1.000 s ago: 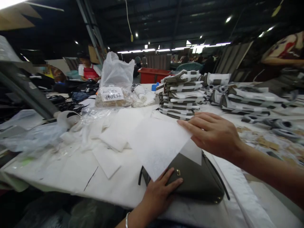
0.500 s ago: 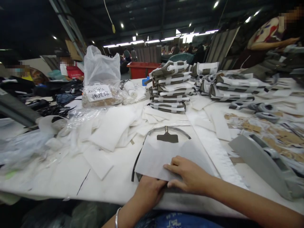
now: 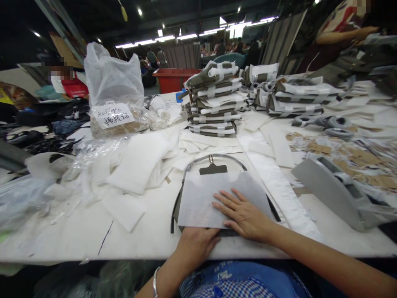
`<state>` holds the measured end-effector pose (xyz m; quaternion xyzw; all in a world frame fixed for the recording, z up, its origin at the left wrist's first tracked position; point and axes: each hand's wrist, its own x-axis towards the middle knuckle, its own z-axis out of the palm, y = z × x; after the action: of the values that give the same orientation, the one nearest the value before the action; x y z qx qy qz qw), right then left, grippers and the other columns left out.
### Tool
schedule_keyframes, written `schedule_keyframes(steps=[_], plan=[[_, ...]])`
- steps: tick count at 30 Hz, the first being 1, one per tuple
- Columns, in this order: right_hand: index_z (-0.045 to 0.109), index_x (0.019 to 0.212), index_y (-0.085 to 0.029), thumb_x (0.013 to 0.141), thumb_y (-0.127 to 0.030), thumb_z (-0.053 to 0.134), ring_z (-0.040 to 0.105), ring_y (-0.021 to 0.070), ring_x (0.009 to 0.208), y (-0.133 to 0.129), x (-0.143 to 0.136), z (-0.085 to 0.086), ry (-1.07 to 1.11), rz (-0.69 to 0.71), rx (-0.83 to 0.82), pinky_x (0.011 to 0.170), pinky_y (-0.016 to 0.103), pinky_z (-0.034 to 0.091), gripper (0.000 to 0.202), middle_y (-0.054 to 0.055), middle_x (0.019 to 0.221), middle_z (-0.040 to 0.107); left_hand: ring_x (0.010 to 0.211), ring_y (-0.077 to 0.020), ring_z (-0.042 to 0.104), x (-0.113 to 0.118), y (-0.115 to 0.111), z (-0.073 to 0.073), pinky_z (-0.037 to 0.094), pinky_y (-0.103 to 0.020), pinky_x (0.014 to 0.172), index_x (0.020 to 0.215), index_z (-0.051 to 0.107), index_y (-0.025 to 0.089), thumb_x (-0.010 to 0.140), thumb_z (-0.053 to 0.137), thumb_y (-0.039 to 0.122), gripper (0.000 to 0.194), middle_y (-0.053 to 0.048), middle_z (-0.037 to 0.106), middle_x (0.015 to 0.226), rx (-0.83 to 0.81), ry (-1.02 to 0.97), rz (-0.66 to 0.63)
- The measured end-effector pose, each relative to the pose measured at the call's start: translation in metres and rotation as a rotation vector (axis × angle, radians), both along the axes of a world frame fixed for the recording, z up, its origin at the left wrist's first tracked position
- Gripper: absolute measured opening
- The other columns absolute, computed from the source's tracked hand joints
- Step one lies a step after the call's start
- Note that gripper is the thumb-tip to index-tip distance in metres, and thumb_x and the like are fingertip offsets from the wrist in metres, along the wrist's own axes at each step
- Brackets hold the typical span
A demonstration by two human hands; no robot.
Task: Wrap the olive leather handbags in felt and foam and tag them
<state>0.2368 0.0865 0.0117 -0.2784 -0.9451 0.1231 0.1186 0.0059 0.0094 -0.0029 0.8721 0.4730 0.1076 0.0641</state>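
A dark olive handbag [image 3: 213, 169] lies flat on the white table [image 3: 74, 236] right in front of me, mostly covered by a white tissue sheet [image 3: 201, 198]. Only its top tab, its curved strap and a sliver of its lower edge show. My right hand [image 3: 242, 215] lies flat on the sheet with fingers spread, pressing it onto the bag. My left hand [image 3: 195, 244] grips the bag's near edge at the table front, thumb tucked under the sheet.
Loose white tissue sheets [image 3: 139, 161] lie to the left. A stack of wrapped olive bags [image 3: 214, 99] stands behind, more [image 3: 297, 99] to the right. A grey tape dispenser [image 3: 335, 190] sits at right. A plastic bag [image 3: 113, 91] stands far left. Another person [image 3: 338, 29] works at the top right.
The tissue sheet went from held above the bag to laid over it. My right hand flattened out on it, and my left hand shifted to the bag's near edge.
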Motion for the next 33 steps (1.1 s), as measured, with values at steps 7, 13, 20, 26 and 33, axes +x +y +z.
schedule_keyframes(steps=[7, 13, 20, 26, 33], plan=[[0.032, 0.153, -0.034, 0.096, -0.041, 0.055, 0.025, 0.0305, 0.149, 0.001, -0.002, 0.002, 0.0, 0.023, -0.016, 0.118, 0.063, 0.018, 0.062, 0.008, 0.161, 0.031, 0.123, -0.0312, 0.059, -0.007, -0.018, 0.025, 0.052, -0.048, 0.099, 0.137, 0.053, 0.024, 0.092, 0.059, 0.023, 0.045, -0.012, 0.061, 0.135, 0.096, 0.033, -0.024], [0.038, 0.15, -0.036, 0.099, -0.038, 0.051, 0.022, 0.0313, 0.149, 0.002, -0.005, 0.004, -0.014, 0.087, -0.029, 0.118, 0.065, 0.014, 0.053, 0.007, 0.161, 0.031, 0.082, -0.015, 0.071, 0.003, -0.019, 0.082, 0.06, -0.026, 0.075, 0.119, 0.061, 0.022, 0.1, 0.048, 0.028, 0.023, -0.002, 0.075, 0.095, 0.056, -0.254, 0.011], [0.04, 0.149, -0.029, 0.098, -0.034, 0.053, 0.032, 0.0262, 0.146, 0.006, 0.004, -0.001, 0.167, 0.113, -0.082, 0.12, 0.058, 0.024, 0.053, 0.009, 0.153, 0.045, 0.142, -0.0228, 0.038, -0.003, 0.039, 0.036, 0.036, -0.045, 0.116, 0.15, 0.034, 0.017, 0.101, 0.048, 0.034, 0.054, -0.011, 0.044, 0.153, 0.033, 0.025, -0.006], [0.064, 0.126, -0.024, 0.098, -0.016, 0.046, 0.056, 0.0228, 0.124, 0.008, 0.01, -0.011, 0.485, -0.089, 0.002, 0.105, 0.044, 0.049, 0.034, 0.011, 0.122, 0.066, 0.146, -0.0233, 0.033, -0.014, 0.031, 0.015, 0.033, -0.047, 0.117, 0.151, 0.032, 0.028, 0.102, 0.045, 0.036, 0.051, -0.007, 0.035, 0.158, 0.06, 0.085, -0.013], [0.065, 0.119, -0.019, 0.095, -0.011, 0.049, 0.057, 0.0228, 0.101, 0.01, 0.003, -0.006, 0.316, -0.008, 0.007, 0.094, 0.043, 0.051, 0.03, 0.01, 0.105, 0.065, 0.146, -0.0237, 0.033, -0.016, 0.032, 0.008, 0.032, -0.047, 0.118, 0.152, 0.033, 0.029, 0.102, 0.043, 0.041, 0.052, -0.008, 0.036, 0.158, 0.078, 0.072, -0.008]])
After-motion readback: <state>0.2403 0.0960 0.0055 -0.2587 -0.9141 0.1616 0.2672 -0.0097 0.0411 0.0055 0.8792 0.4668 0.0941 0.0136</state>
